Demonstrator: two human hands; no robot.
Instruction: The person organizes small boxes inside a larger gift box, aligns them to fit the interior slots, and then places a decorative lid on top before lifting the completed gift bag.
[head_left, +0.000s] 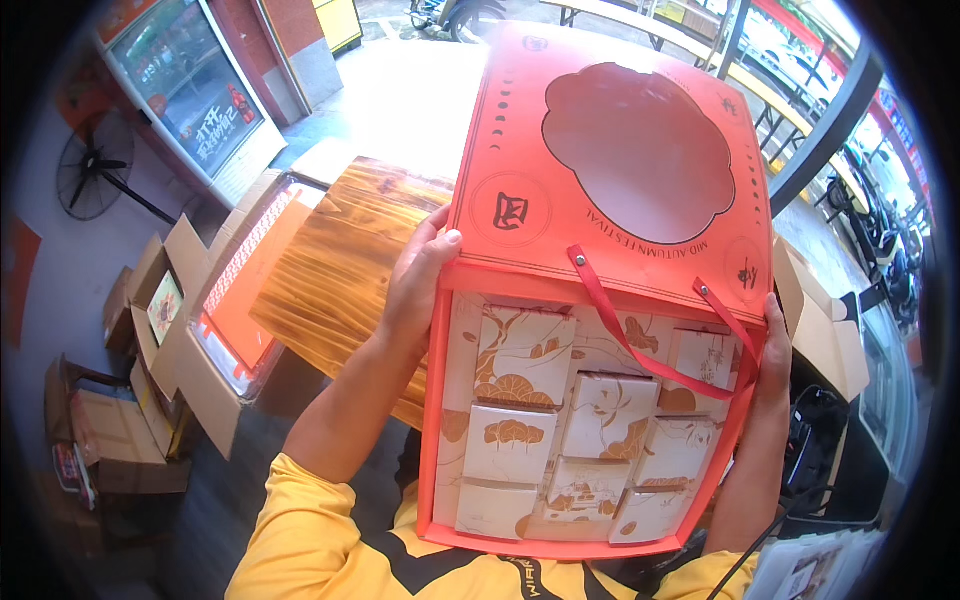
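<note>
A large orange-red gift box (433, 420) is tilted up before my chest, its lid (517, 232) raised and pointing away from me. The lid has a scalloped cut-out window, printed moon phases and writing. Inside the tray sit several small white boxes (611, 412) with golden-brown tree and leaf prints. A red ribbon handle (622, 330) hangs from two rivets on the lid across the upper tray. My left hand (416, 277) grips the left edge where lid and tray meet, thumb on the lid. My right hand (776, 349) holds the right edge, its fingers mostly hidden.
A wooden table (337, 277) stands behind the box. On the left are an open carton (214, 427) holding flat orange packaging (255, 292), more cartons (124, 435) and a standing fan (91, 163). An open carton (817, 322) and a glass case (885, 390) flank my right.
</note>
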